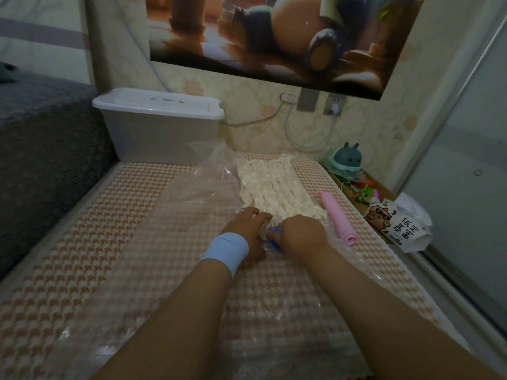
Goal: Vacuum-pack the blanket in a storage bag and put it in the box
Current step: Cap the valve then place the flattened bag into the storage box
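the left forearm and the right forearm are both bare along all of their visible length. the left wrist wears a broad wristband of pale blue, smooth and soft-looking like cloth, wrapped close around the wrist, with a faint lighter crease running across it. its edges are straight and plain; any print on it is too dim to tell. the left hand and the right hand are bare.
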`<action>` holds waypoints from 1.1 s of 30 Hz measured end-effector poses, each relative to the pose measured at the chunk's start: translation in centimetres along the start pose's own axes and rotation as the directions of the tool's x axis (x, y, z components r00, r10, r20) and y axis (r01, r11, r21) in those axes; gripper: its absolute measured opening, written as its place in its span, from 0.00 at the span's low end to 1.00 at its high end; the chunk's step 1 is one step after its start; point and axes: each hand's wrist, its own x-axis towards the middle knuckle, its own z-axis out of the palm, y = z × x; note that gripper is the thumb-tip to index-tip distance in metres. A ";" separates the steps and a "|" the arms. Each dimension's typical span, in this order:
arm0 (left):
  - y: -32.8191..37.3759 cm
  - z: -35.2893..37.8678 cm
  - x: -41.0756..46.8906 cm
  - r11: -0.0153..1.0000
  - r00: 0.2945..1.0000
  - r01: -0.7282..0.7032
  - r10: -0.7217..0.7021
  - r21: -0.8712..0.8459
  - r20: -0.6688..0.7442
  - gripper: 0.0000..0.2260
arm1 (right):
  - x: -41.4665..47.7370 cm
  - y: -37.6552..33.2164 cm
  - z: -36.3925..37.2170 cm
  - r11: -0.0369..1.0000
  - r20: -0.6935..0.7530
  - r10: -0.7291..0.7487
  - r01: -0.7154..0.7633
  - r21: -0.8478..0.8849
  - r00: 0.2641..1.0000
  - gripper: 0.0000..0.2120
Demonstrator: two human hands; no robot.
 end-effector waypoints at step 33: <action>-0.4 0.5 0.1 0.998 0.999 -0.036 0.038 0.050 -0.037 0.43 | -0.1 0.0 0.6 0.997 0.059 0.016 -0.020 0.071 0.998 0.18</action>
